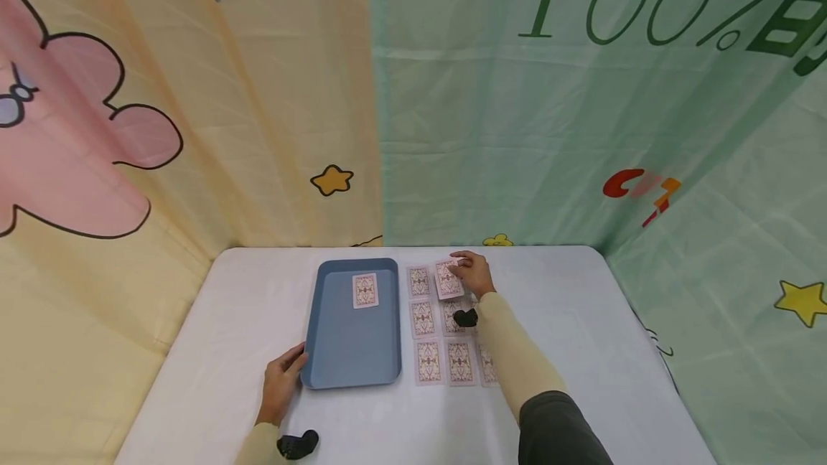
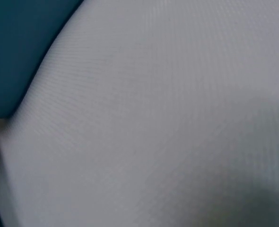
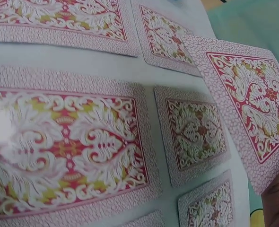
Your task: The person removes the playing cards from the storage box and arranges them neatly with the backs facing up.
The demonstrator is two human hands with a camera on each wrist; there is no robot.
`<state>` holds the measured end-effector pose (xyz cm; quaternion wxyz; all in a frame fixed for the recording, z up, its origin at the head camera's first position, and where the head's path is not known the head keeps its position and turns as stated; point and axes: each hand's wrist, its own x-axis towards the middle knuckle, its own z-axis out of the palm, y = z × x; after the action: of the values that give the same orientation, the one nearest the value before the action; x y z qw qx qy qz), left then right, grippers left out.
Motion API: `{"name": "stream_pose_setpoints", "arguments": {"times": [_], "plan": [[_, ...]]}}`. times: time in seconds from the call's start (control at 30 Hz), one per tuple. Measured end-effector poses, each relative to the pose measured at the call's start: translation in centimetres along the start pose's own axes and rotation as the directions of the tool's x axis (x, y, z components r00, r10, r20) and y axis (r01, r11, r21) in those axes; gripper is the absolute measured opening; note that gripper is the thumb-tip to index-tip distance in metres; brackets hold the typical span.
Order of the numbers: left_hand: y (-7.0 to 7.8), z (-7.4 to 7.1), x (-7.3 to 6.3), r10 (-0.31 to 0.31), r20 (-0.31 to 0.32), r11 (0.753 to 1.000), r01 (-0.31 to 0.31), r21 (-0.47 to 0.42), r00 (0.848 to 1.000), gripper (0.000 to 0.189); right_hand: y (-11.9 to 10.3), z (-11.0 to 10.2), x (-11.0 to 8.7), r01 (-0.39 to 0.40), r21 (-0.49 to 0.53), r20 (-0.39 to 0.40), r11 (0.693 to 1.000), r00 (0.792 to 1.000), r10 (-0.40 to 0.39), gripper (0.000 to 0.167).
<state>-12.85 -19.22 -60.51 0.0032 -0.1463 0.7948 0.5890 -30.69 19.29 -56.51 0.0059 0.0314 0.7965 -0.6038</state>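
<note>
A blue tray (image 1: pixel 352 350) lies on the white table with one face-down playing card (image 1: pixel 365 290) in its far half. To its right, several face-down cards (image 1: pixel 429 360) with red patterned backs lie in a grid. My right hand (image 1: pixel 474 273) pinches one lifted card (image 1: pixel 447 279) at the far end of the grid; the right wrist view shows that card (image 3: pixel 249 101) tilted above the others (image 3: pixel 66 146). My left hand (image 1: pixel 283 379) rests with fingers against the tray's near left corner (image 2: pixel 12 56).
The white table (image 1: pixel 581 321) is rounded at the corners and hemmed in by printed cloth walls, yellow on the left and green on the right. Bare tabletop lies to the right of the cards and left of the tray.
</note>
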Motion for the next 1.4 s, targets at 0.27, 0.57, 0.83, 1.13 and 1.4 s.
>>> {"name": "stream_pose_setpoints", "arguments": {"times": [0.27, 0.57, 0.83, 1.13, 1.4], "plan": [[0.1, -0.1, 0.0, -0.014, 0.009, 1.0, 0.014, 0.01, 1.0, 0.041, 0.8, -2.7, 0.7, -0.051, 0.039, -0.046, 0.998, 0.998, 0.052, 0.037], [0.2, -0.1, 0.0, -0.028, 0.01, 1.0, 0.028, -0.007, 1.0, 0.041, 1.5, -5.6, 1.6, -0.119, 0.03, -0.114, 0.992, 0.986, 0.121, 0.039], [0.1, -0.2, 0.0, -0.027, 0.01, 1.0, 0.027, 0.003, 1.0, 0.042, 2.9, -7.7, 1.8, -0.166, 0.045, -0.128, 0.985, 0.977, 0.171, 0.043], [0.4, -0.1, -0.2, -0.011, 0.003, 1.0, 0.011, -0.007, 1.0, 0.042, 4.8, -9.1, 2.1, -0.281, 0.006, -0.162, 0.96, 0.947, 0.278, 0.039], [0.2, 0.1, -0.2, -0.012, -0.013, 1.0, 0.012, -0.001, 1.0, 0.04, 6.7, -9.9, 3.0, -0.325, -0.026, -0.163, 0.945, 0.934, 0.317, 0.04]]}}
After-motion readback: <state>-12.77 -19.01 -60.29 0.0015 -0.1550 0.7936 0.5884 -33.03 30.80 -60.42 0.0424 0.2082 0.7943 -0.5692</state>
